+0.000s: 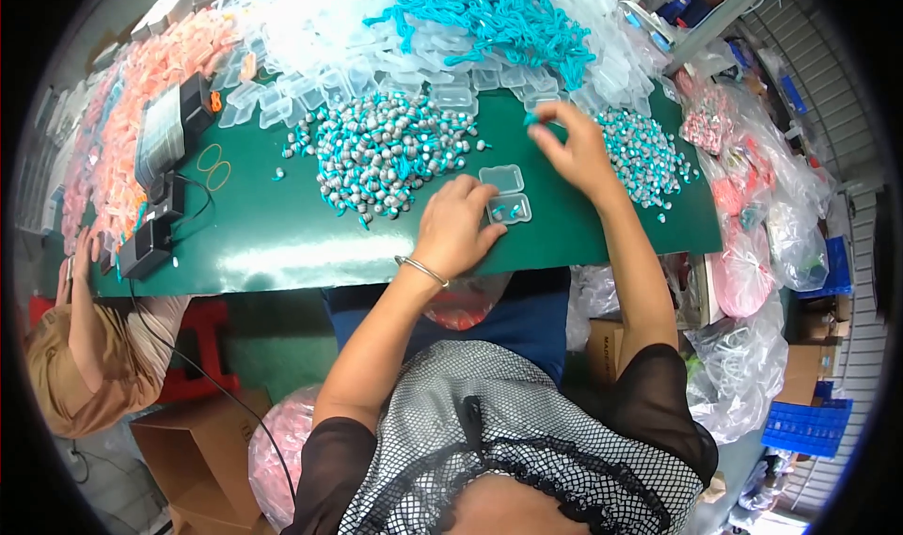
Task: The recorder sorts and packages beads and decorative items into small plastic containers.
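A small clear plastic box [509, 210] lies on the green table with its lid [500, 178] folded back on the far side. A few small teal-and-white pieces [514, 212] are in it. My left hand [456, 220] grips the box's left edge between thumb and fingers. Farther right, my right hand [574, 149] is raised, its fingertips pinched on a small teal piece [530, 118], whose kind I cannot make out. A large pile of grey-and-teal rounded pieces [381, 149] lies left of the box. Beyond my right hand is a pile of white-and-teal pieces [644, 154].
Teal cords [489, 18] are heaped over many clear boxes [329, 84] at the back. Orange packed pieces [127, 93], black devices [155, 229] and yellow rubber bands [214, 168] lie left. Another person's hand [83, 258] rests at the table's left end. Filled plastic bags [743, 272] stand right.
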`<control>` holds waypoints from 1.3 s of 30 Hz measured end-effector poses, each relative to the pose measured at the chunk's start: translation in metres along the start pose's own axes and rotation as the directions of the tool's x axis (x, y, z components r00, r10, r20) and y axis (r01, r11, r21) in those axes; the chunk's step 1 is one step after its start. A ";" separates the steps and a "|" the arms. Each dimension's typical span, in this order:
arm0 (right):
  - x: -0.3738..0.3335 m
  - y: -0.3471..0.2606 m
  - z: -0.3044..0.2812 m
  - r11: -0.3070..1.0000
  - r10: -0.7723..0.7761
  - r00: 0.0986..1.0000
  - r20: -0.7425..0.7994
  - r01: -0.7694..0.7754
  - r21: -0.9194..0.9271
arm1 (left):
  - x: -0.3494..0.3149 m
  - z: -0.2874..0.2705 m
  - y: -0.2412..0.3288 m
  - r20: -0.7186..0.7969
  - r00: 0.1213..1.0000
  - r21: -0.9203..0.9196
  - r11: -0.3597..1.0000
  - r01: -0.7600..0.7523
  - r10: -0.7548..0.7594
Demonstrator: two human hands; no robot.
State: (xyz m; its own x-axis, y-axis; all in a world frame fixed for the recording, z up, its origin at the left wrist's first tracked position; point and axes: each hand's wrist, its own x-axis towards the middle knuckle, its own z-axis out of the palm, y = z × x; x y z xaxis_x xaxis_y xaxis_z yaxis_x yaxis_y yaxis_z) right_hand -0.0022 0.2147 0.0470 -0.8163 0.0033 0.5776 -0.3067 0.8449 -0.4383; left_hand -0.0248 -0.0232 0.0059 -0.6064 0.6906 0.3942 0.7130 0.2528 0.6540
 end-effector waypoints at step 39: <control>-0.058 -0.024 -0.002 0.975 0.107 0.968 0.227 -0.146 0.166 | 0.000 -0.005 0.008 0.059 0.997 -0.034 0.998 0.060 -0.058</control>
State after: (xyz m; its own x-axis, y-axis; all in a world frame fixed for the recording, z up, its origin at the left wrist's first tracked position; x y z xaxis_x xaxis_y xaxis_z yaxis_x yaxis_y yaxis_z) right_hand 0.0535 0.1959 0.0254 -0.9340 -0.0280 0.3563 -0.2609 0.7346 -0.6263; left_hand -0.0206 -0.0244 0.0144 -0.6248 0.7138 0.3165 0.6629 0.2708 0.6980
